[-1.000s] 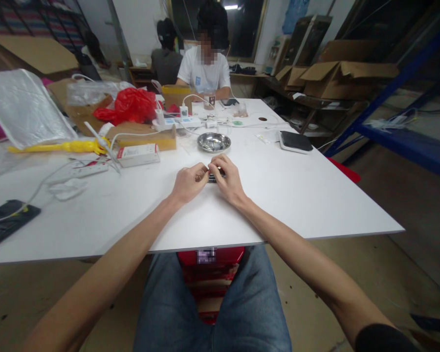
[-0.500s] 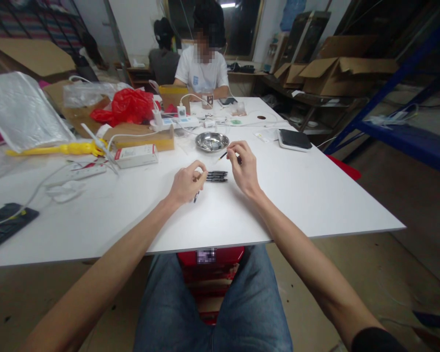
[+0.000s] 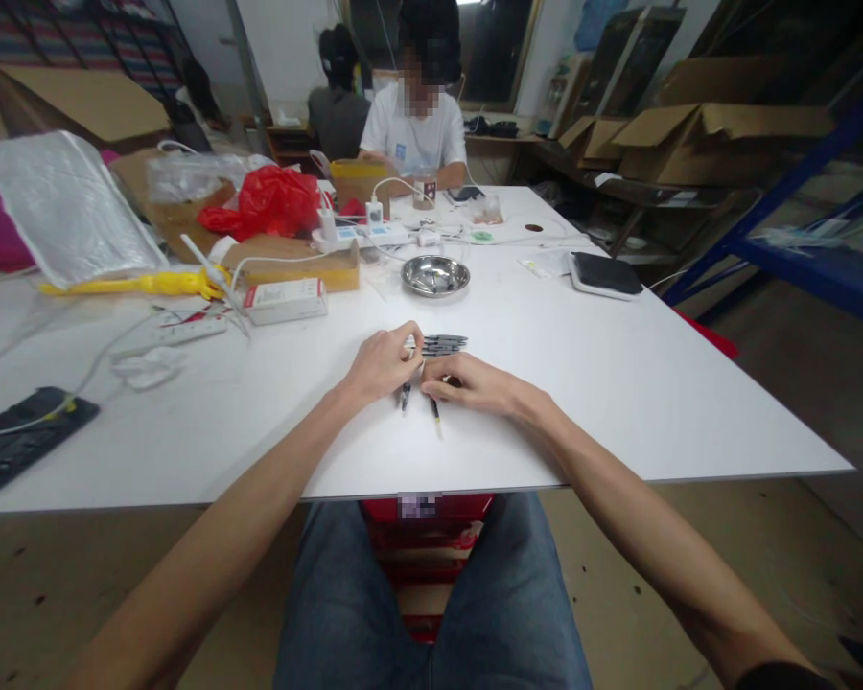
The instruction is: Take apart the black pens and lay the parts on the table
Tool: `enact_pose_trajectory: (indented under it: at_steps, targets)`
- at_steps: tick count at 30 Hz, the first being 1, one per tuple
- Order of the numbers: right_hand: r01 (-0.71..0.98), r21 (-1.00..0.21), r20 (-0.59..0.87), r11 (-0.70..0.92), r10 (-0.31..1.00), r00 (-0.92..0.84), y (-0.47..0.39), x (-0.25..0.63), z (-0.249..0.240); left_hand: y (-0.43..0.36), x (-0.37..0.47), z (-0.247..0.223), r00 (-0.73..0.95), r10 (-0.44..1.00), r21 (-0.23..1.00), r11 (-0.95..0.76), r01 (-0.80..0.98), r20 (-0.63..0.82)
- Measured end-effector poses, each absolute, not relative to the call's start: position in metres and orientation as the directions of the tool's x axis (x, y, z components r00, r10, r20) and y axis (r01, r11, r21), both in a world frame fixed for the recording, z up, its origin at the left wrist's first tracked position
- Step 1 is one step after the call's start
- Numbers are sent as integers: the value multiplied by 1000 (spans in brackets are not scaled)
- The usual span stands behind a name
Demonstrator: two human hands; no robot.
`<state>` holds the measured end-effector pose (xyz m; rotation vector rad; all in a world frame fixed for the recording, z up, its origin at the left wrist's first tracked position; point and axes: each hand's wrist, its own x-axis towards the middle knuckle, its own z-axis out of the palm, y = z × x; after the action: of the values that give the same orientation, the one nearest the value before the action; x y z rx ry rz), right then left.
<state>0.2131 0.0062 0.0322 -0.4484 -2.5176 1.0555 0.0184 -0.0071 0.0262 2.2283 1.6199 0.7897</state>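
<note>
My left hand [image 3: 384, 364] is closed in a pinch around a dark pen barrel [image 3: 406, 397], whose lower end sticks out below the fingers. Close against it, my right hand [image 3: 478, 383] has its fingers curled round a thin pen refill [image 3: 435, 414], dark with a yellowish, pale end pointing down toward me. The fingertips of both hands almost meet, and the upper ends of both parts are hidden by them. Just behind the hands, several black pens [image 3: 447, 342] lie side by side on the white table [image 3: 575, 383].
A shiny metal bowl [image 3: 435, 290] holding small parts stands beyond the pens. To the right lies a black-topped device [image 3: 605, 275]. Leftward are a white box [image 3: 286, 301], a power strip [image 3: 363, 235], cables and a red bag [image 3: 269, 203]. A person [image 3: 413, 129] sits opposite.
My right hand has come down and left from near the bowl to beside my left hand, bringing the refill. The left hand keeps hold of the pen barrel. The view has shifted slightly.
</note>
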Motion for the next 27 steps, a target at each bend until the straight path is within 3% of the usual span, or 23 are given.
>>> enact_pose_trajectory:
  at_steps: [7, 15, 23, 27]
  targets:
    - [198, -792, 135, 578, 482, -866, 10, 215, 28, -8, 20, 23, 251, 943, 421, -324, 847, 219]
    - [231, -804, 224, 547, 639, -736, 15, 217, 27, -7, 19, 19, 249, 951, 408, -303, 861, 180]
    - [381, -716, 234, 585, 714, -660, 19, 220, 25, -7, 18, 15, 269, 935, 361, -339, 869, 229]
    - [348, -749, 247, 564, 725, -643, 19, 221, 27, -5, 16, 13, 318, 918, 382, -389, 838, 237]
